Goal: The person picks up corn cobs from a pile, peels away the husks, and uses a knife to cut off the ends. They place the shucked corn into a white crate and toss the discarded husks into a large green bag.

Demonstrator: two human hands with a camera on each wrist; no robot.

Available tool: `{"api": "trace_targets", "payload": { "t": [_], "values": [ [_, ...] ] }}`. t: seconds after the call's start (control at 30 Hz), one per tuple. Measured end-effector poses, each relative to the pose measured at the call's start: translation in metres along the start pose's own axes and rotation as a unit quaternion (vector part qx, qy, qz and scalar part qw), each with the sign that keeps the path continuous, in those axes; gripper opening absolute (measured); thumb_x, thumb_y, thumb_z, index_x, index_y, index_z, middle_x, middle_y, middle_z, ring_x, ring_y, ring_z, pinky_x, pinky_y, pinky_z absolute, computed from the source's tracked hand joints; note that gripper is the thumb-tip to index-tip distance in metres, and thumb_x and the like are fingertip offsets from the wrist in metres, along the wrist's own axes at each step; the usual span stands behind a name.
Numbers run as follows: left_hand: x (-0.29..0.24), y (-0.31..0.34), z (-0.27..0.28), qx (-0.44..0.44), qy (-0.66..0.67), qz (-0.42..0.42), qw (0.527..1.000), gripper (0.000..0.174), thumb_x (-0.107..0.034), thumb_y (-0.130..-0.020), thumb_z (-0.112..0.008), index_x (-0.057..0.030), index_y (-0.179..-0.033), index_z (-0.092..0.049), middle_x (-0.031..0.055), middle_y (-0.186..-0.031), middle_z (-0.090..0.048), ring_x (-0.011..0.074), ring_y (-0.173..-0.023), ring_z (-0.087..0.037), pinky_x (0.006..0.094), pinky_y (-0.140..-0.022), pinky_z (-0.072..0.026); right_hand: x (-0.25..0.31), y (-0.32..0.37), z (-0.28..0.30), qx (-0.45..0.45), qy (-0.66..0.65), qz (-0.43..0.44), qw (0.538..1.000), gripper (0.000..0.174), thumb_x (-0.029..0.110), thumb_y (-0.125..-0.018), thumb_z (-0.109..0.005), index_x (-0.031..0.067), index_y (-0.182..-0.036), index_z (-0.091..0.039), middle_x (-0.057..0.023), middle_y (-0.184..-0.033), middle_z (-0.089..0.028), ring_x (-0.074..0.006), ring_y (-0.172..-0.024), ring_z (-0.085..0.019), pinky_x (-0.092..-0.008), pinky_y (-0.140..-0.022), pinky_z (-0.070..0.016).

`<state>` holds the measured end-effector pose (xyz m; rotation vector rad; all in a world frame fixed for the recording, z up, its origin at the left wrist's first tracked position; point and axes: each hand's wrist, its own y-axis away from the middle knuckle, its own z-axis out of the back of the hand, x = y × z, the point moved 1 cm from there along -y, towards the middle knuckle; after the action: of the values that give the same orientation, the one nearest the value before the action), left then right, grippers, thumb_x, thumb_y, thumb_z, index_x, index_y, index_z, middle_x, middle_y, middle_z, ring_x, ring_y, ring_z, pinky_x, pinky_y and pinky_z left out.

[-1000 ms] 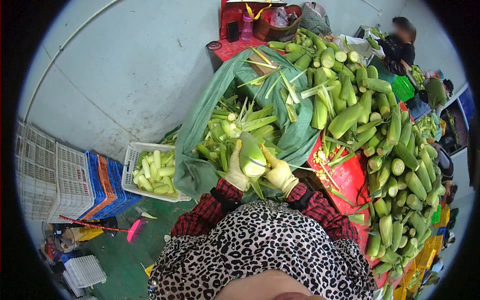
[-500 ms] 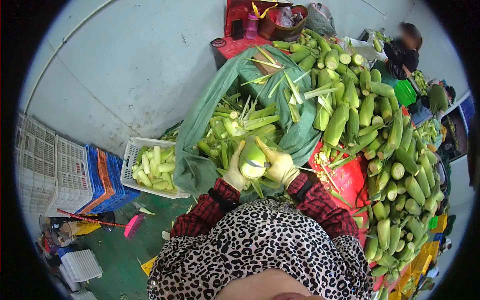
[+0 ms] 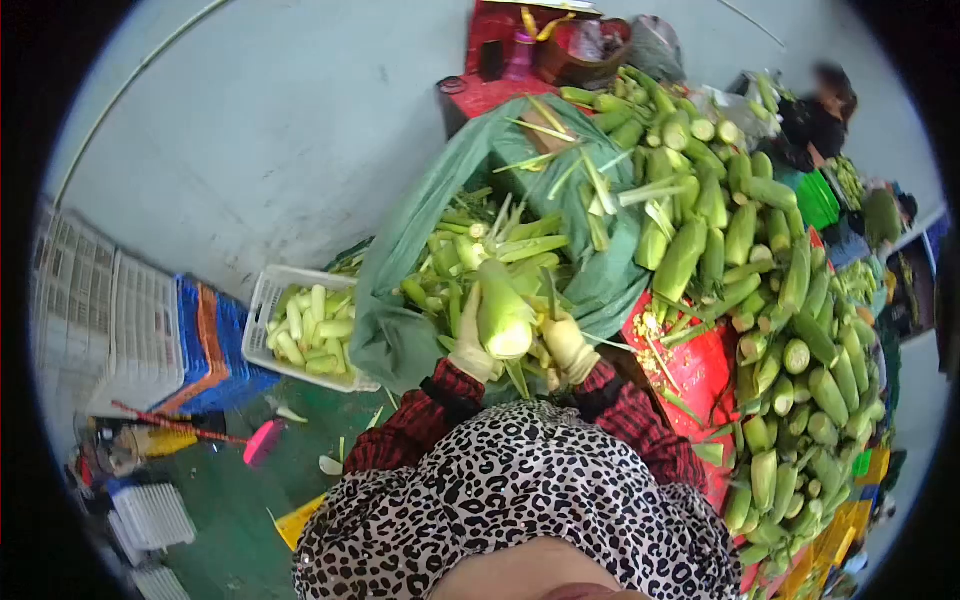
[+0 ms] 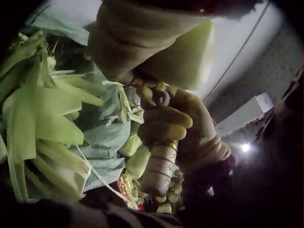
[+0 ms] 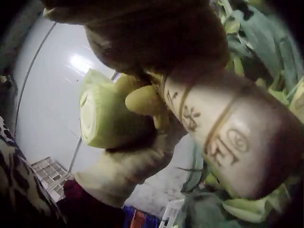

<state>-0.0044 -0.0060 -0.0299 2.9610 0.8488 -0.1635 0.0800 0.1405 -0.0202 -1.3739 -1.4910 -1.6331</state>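
In the head view my gloved left hand (image 3: pixel 472 345) grips an ear of corn (image 3: pixel 505 320) in its green husk, the pale cut end towards me. Beside it, my gloved right hand (image 3: pixel 567 345) holds a knife (image 3: pixel 549 292), its dark blade pointing away from me. The knife's thick handle (image 5: pixel 237 133), engraved with characters, fills much of the right wrist view. There, fingers of the right hand lie close against the corn (image 5: pixel 109 118). Seen from the left wrist, the same handle (image 4: pixel 161 168) sticks out below the right hand's curled fingers (image 4: pixel 164 128).
Stripped husks (image 3: pixel 520 245) lie in a green sack (image 3: pixel 385 290) beneath my hands. A white crate (image 3: pixel 262 318) at the left holds peeled ears. Unpeeled corn (image 3: pixel 740 235) is heaped on a red table (image 3: pixel 690 355) to the right. Stacked crates (image 3: pixel 150 330) and a pink broom (image 3: pixel 264 442) are farther left.
The knife blade, earlier across the corn near its cut end, now stands apart on the right. My right hand's fingers have drawn back from the husk. The left hand still holds the corn.
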Motion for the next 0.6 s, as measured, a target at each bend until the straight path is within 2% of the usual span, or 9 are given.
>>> {"api": "trace_targets", "payload": {
  "t": [0.1, 0.13, 0.2, 0.23, 0.3, 0.37, 0.4, 0.43, 0.6],
  "values": [
    [-0.003, 0.002, -0.018, 0.019, 0.144, -0.002, 0.989, 0.051, -0.048, -0.095, -0.05, -0.0069, -0.125, -0.054, 0.0167, -0.101, -0.067, 0.0294, -0.081, -0.067, 0.044, -0.072, -0.0576, 0.086, 0.06, -0.022, 0.027, -0.067, 0.013, 0.997, 0.046, 0.019, -0.095, -0.055, 0.0081, -0.139, -0.047, 0.0006, -0.064, -0.053, -0.0054, -0.041, -0.037, -0.022, -0.037, -0.0293],
    [-0.008, 0.01, -0.031, -0.013, 0.161, -0.011, 0.987, 0.048, -0.046, -0.096, -0.05, -0.007, -0.124, -0.055, 0.0148, -0.102, -0.067, 0.0279, -0.081, -0.067, 0.0432, -0.073, -0.0577, 0.089, 0.057, -0.023, 0.062, 0.092, 0.084, 0.99, 0.056, 0.024, -0.09, -0.062, 0.0072, -0.14, -0.045, -0.0074, -0.085, -0.055, -0.0151, -0.068, -0.043, -0.0276, -0.057, -0.0348],
    [-0.004, 0.022, -0.025, -0.062, 0.136, -0.04, 0.988, 0.043, -0.042, -0.096, -0.052, -0.0074, -0.122, -0.056, 0.0109, -0.104, -0.067, 0.0254, -0.085, -0.067, 0.0412, -0.077, -0.0571, 0.095, 0.052, -0.025, 0.056, 0.404, 0.251, 0.878, 0.079, 0.034, -0.079, -0.076, 0.0056, -0.143, -0.04, -0.0235, -0.127, -0.057, -0.0344, -0.121, -0.055, -0.0388, -0.099, -0.0458],
    [0.0, 0.024, -0.01, -0.085, 0.095, -0.053, 0.99, 0.041, -0.04, -0.097, -0.052, -0.0077, -0.121, -0.057, 0.009, -0.106, -0.067, 0.0243, -0.089, -0.067, 0.0401, -0.081, -0.0564, 0.098, 0.053, -0.04, 0.085, 0.457, 0.334, 0.82, 0.081, 0.032, -0.074, -0.078, 0.0061, -0.142, -0.042, -0.0279, -0.128, -0.055, -0.0375, -0.124, -0.052, -0.0391, -0.101, -0.0445],
    [0.007, 0.041, -0.005, -0.071, -0.011, -0.104, 0.992, 0.039, -0.039, -0.097, -0.053, -0.0084, -0.121, -0.058, 0.0072, -0.113, -0.066, 0.0226, -0.098, -0.065, 0.0387, -0.089, -0.0534, 0.088, 0.044, -0.061, 0.142, 0.458, 0.387, 0.788, 0.071, 0.025, -0.071, -0.077, 0.001, -0.132, -0.052, -0.0277, -0.126, -0.056, -0.0393, -0.121, -0.054, -0.0397, -0.099, -0.0457],
    [0.01, 0.017, 0.035, 0.003, 0.107, -0.008, 0.994, 0.039, -0.04, -0.098, -0.05, -0.0086, -0.121, -0.058, 0.0084, -0.114, -0.066, 0.0216, -0.1, -0.064, 0.0397, -0.09, -0.0526, 0.072, 0.012, -0.042, 0.193, 0.405, 0.438, 0.779, 0.063, 0.049, -0.084, -0.066, -0.0031, -0.119, -0.062, -0.0269, -0.114, -0.063, -0.0397, -0.107, -0.063, -0.0397, -0.09, -0.0511],
    [0.003, 0.038, -0.021, -0.057, 0.081, -0.066, 0.993, 0.038, -0.04, -0.098, -0.05, -0.0091, -0.118, -0.06, 0.008, -0.108, -0.068, 0.0204, -0.092, -0.066, 0.0398, -0.084, -0.0551, 0.077, 0.011, -0.05, 0.21, 0.413, 0.448, 0.765, 0.068, 0.056, -0.085, -0.06, -0.0032, -0.119, -0.062, -0.0264, -0.113, -0.064, -0.0395, -0.103, -0.064, -0.0402, -0.087, -0.0521],
    [0.001, 0.031, -0.008, -0.076, 0.068, -0.05, 0.994, 0.039, -0.042, -0.097, -0.051, -0.0091, -0.116, -0.061, 0.0081, -0.104, -0.069, 0.0203, -0.087, -0.067, 0.0395, -0.078, -0.056, 0.083, 0.012, -0.056, 0.223, 0.421, 0.456, 0.751, 0.073, 0.063, -0.087, -0.055, -0.0032, -0.118, -0.062, -0.0259, -0.111, -0.065, -0.0392, -0.1, -0.066, -0.0407, -0.084, -0.0531],
    [-0.027, 0.058, -0.036, 0.018, 0.037, -0.134, 0.99, 0.041, -0.042, -0.097, -0.052, -0.0081, -0.118, -0.061, 0.0077, -0.108, -0.069, 0.0187, -0.087, -0.068, 0.0374, -0.077, -0.0562, 0.088, 0.003, -0.09, 0.192, 0.409, 0.517, 0.727, 0.051, 0.046, -0.094, -0.053, -0.0027, -0.099, -0.065, -0.0166, -0.083, -0.066, -0.0318, -0.075, -0.065, -0.0392, -0.071, -0.0506]
  ]
}}
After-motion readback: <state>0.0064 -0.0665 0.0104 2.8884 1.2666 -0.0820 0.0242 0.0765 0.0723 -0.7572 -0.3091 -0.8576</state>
